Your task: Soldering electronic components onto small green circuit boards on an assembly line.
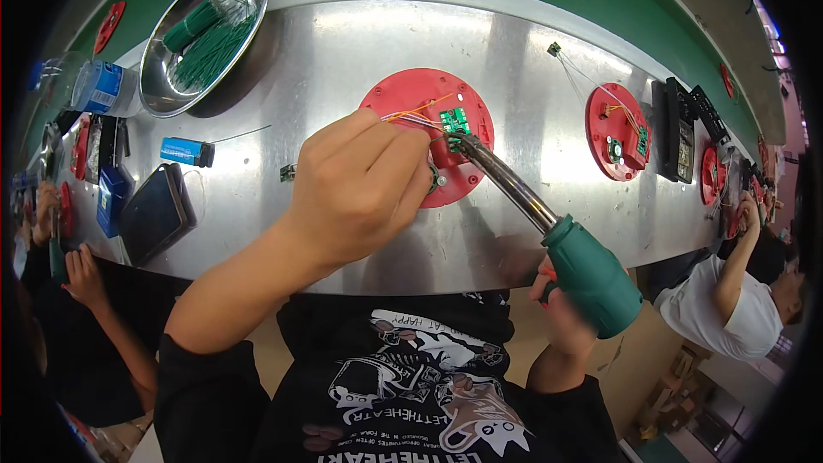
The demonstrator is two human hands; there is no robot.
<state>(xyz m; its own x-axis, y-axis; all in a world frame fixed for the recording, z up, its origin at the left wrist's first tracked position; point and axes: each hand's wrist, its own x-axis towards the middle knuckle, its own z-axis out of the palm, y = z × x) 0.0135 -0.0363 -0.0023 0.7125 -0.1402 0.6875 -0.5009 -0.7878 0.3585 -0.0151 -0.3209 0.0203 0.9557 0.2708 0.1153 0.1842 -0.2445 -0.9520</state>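
The person's right hand (566, 321) has its grip wrapped around the green handle of a soldering iron (561, 244), partly hidden behind it. The metal shaft slants up and leftward, its tip at the lower edge of a green circuit board (454, 117). This board sits on a red round housing (390, 90), which lies on the metal surface (343, 43) in front of the person. Orange, white and purple wires (416, 114) run between the board and the left hand (356, 184). That hand is over the left part of the housing with its fingers curled; its fingertips are hidden, so whether its grip is pinching anything cannot be told.

At the left, a steel bowl (250, 41) holds green wire pieces (210, 47), some of them bundled. Just beside it stands a plastic bottle (107, 87) with a blue label. Nearer the person are a blue cylinder (183, 152) with a dark end, a dark flat case (154, 216) and a blue box (112, 199). A small board (287, 173) lies near the left forearm.

To the right lies a second red housing (600, 124) with its own board and wires, beside a black tray (677, 150). Co-workers are at both sides, one at the right in a white sleeve (716, 300).
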